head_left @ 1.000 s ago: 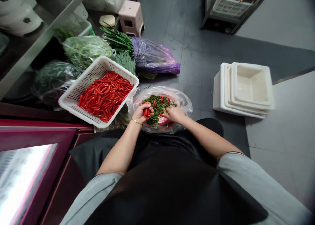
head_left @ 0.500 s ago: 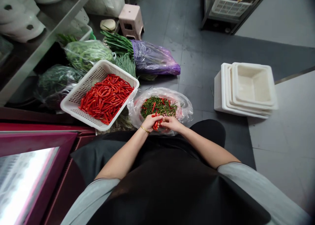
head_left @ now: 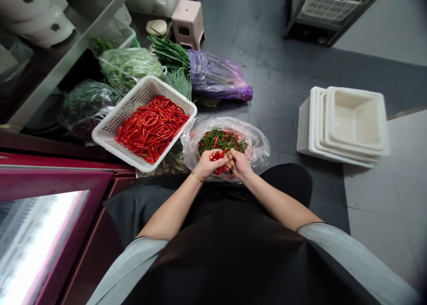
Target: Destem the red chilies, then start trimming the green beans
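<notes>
Several red chillies are gripped in my left hand, which wears a gold bracelet at the wrist. Close beside it, my right hand has its fingers pinched at the stem end of a chilli. Both hands are over the near side of a clear plastic bag, opened wide on the floor. Green stems mixed with some red chillies lie inside the bag. To the left, a white perforated basket holds a heap of red chillies.
Bagged green vegetables and a purple-wrapped bundle lie behind the basket. A pink stool stands beyond. Stacked white baskets are on the right, a metal shelf at the upper left, a maroon-framed appliance at the lower left.
The whole view has shifted slightly, so most things appear further right. A chilli now points up between my hands, and my right fingers have moved to its upper end.
</notes>
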`<action>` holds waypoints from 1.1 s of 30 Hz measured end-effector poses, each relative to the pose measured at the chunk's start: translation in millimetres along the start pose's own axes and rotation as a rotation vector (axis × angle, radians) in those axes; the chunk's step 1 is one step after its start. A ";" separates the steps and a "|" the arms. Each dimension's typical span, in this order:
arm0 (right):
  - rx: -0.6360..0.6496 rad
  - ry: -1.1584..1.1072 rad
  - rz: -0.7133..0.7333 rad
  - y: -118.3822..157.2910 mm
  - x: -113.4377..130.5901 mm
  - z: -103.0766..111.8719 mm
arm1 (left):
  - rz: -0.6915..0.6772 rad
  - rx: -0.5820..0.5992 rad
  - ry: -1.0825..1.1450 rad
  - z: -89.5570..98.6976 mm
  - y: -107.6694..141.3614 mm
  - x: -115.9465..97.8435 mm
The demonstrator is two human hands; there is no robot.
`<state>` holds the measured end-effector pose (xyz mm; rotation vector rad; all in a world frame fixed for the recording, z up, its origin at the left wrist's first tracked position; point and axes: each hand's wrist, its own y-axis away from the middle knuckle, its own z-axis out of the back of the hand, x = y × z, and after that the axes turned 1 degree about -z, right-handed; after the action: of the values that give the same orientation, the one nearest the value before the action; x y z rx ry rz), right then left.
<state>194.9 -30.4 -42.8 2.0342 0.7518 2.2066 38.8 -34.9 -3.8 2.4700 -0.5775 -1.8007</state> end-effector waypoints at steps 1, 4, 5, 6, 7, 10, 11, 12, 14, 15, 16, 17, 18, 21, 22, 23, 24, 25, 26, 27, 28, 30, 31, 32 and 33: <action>0.013 0.166 -0.009 -4.8 1.9 4.8 | -0.009 -0.009 0.073 0.7 0.1 -2.8; 0.148 0.738 -0.022 -30.8 19.4 25.4 | 0.094 -0.034 0.276 12.2 -4.5 -4.2; 0.158 0.910 0.020 -42.7 27.4 29.8 | 0.152 -0.060 0.330 18.2 -7.2 -2.3; 0.148 1.059 0.084 -55.4 35.3 31.6 | 0.208 -0.094 0.371 24.3 -9.9 0.1; 0.134 1.194 0.152 -68.2 42.3 30.9 | 0.255 -0.129 0.401 30.1 -12.4 2.5; 0.207 1.483 0.240 -97.4 51.2 23.3 | 0.313 -0.154 0.436 43.0 -16.5 6.1; 0.238 1.511 0.234 -101.4 49.4 23.4 | 0.308 -0.137 0.437 45.7 -17.0 5.9; 0.256 1.523 0.238 -101.9 45.2 26.2 | 0.296 -0.119 0.430 47.5 -17.4 5.4; 0.258 1.525 0.271 -93.1 32.1 40.4 | 0.263 -0.105 0.383 49.1 -18.9 4.5; 0.259 1.526 0.277 -85.1 24.9 50.2 | 0.247 -0.112 0.339 48.7 -20.4 4.6; 0.257 1.530 0.266 -75.9 18.5 60.1 | 0.229 -0.126 0.279 47.4 -22.5 5.2; 0.252 1.534 0.241 -66.5 13.8 69.0 | 0.203 -0.146 0.202 45.0 -25.2 6.1; 0.242 1.536 0.213 -57.6 11.2 75.8 | 0.170 -0.170 0.106 41.7 -28.3 7.1; 0.212 1.499 0.223 -38.6 16.6 78.9 | -0.011 -0.177 -0.296 28.2 -38.8 10.4; 0.206 1.474 0.254 -34.8 21.7 75.3 | -0.085 -0.143 -0.446 23.8 -41.9 11.4; 0.206 1.443 0.287 -31.7 27.5 70.5 | -0.149 -0.101 -0.585 20.1 -44.5 12.4; 0.203 1.408 0.315 -29.3 33.5 65.4 | -0.192 -0.057 -0.706 17.3 -46.2 13.3; 0.202 1.372 0.335 -27.1 39.1 60.8 | -0.213 -0.025 -0.796 15.5 -47.1 14.1; 0.210 1.334 0.348 -25.3 43.9 56.9 | -0.216 -0.010 -0.851 14.7 -47.0 14.5; 0.231 1.295 0.358 -23.6 47.7 54.0 | -0.208 -0.002 -0.870 14.6 -45.9 14.4; 0.260 1.256 0.363 -22.0 50.4 51.7 | -0.196 0.006 -0.856 14.9 -44.0 13.9; 0.332 1.170 0.371 -19.4 53.0 48.0 | -0.158 0.047 -0.740 15.0 -38.2 11.6; 0.357 1.121 0.379 -18.5 53.1 46.1 | -0.129 0.067 -0.643 14.4 -34.9 10.3; 0.349 1.075 0.388 -17.8 52.4 44.0 | -0.100 0.063 -0.525 13.4 -31.8 9.2; 0.301 1.043 0.390 -17.7 51.1 42.0 | -0.071 0.023 -0.390 12.0 -29.1 8.5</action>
<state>222.9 16.5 -1.5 0.9950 0.7861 3.5852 37.9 -8.2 -22.5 2.1844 -0.5312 -2.3362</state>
